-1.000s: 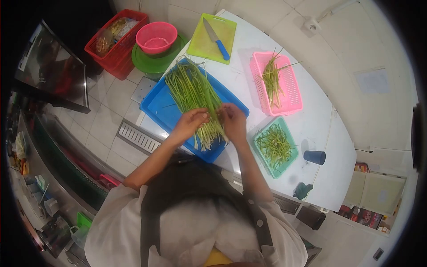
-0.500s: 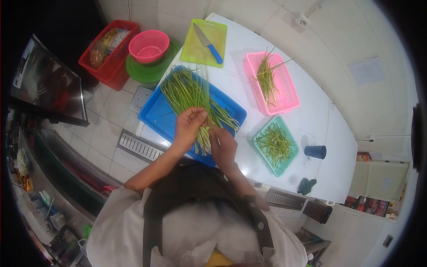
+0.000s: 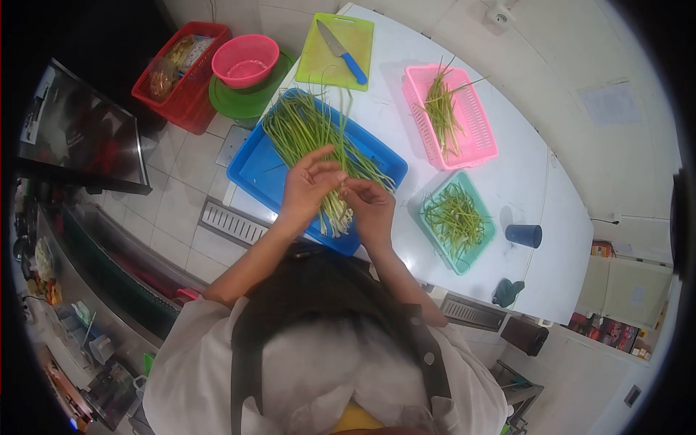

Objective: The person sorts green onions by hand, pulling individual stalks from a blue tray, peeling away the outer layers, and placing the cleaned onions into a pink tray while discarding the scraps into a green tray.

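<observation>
1. Right hand: has risen from the tray's near edge to meet the left hand. Both grips pinch one stalk.
2. Stalk: held over the bunch in the blue tray. The work seems to go stalk by stalk.
3. Surface: white, carrying a pink basket, teal basket, board, knife and cup.
4. Room: tiled floor, red crate.

White bench stands against white wall. Pale tiled floor carries metal drain grate. Stainless steel unit at left.
</observation>
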Demonstrator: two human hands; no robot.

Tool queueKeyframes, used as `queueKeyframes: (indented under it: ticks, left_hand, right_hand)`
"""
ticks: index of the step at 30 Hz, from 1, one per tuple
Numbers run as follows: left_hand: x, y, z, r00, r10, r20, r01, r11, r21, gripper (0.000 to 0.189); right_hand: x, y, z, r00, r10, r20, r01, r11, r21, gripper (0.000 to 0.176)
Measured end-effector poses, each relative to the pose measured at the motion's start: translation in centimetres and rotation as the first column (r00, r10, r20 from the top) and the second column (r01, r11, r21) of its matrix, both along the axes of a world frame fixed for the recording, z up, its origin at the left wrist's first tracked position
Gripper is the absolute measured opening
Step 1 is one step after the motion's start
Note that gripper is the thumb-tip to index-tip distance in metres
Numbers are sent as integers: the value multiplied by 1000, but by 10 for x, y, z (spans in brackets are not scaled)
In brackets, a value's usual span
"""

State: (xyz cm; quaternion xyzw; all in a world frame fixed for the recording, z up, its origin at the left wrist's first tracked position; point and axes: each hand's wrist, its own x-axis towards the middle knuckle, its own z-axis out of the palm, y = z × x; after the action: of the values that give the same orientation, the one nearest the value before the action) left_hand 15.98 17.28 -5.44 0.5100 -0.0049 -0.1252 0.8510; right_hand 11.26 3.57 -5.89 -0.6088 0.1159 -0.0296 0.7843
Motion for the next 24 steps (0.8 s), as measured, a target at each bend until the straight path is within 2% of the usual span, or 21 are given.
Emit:
queueKeyframes:
  ticks: [3,7,10,11,13,14,15,16,18,19,20,21,22,23,24]
  left_hand:
    - [1,-5,-5,999,5,-44,-5,1000,12,52]
    - [5,-16,-13,975,158,-157,-179,976,-126,38]
    - [17,-14,-16,957,221,-190,-262,937,-229,29]
    - [22,-12,-15,955,234,-182,-274,932,-236,28]
    - [30,-6,-13,947,276,-162,-309,922,-235,26]
    - [35,-4,-12,941,303,-150,-331,916,-227,27]
    - [39,-1,-12,934,329,-137,-353,909,-221,27]
    - [41,1,-10,937,331,-111,-348,912,-217,28]
    - [44,1,-8,944,324,-58,-329,920,-214,28]
    - [43,-1,-7,951,310,-20,-308,935,-175,28]
    - [41,-5,-5,957,289,18,-284,949,-138,28]
    - [38,-10,-4,964,262,55,-256,962,-99,28]
    - [34,-16,-3,968,236,82,-233,971,-47,26]
    - [29,-23,-1,972,207,110,-208,978,3,24]
    - [23,-31,0,975,177,137,-185,981,53,22]
  right_hand:
    - [-1,-1,9,997,-75,1,75,996,-47,17]
    - [-2,-16,5,981,-189,36,190,981,-25,17]
    - [-18,-42,7,999,32,-16,-33,996,-84,15]
    - [-25,-55,4,986,160,-37,-163,981,-106,15]
    - [-43,-89,-2,908,411,-82,-419,896,-144,15]
    - [-52,-108,4,873,438,-213,-469,874,-127,14]
    - [-59,-130,10,880,425,-212,-460,874,-158,13]
    - [-66,-154,6,926,333,-177,-358,924,-134,14]
    - [-71,-204,9,982,133,-136,-160,965,-209,18]
    - [-69,-219,19,979,12,-205,-99,901,-422,21]
    - [-69,-225,23,971,-19,-239,-165,669,-724,23]
    - [-69,-228,32,962,-71,-264,-225,339,-913,25]
    - [-71,-232,38,952,-139,-274,-281,-37,-959,28]
    - [-65,-232,32,956,-133,-261,-256,53,-965,32]
    - [-55,-221,36,982,-61,-179,-156,272,-950,31]
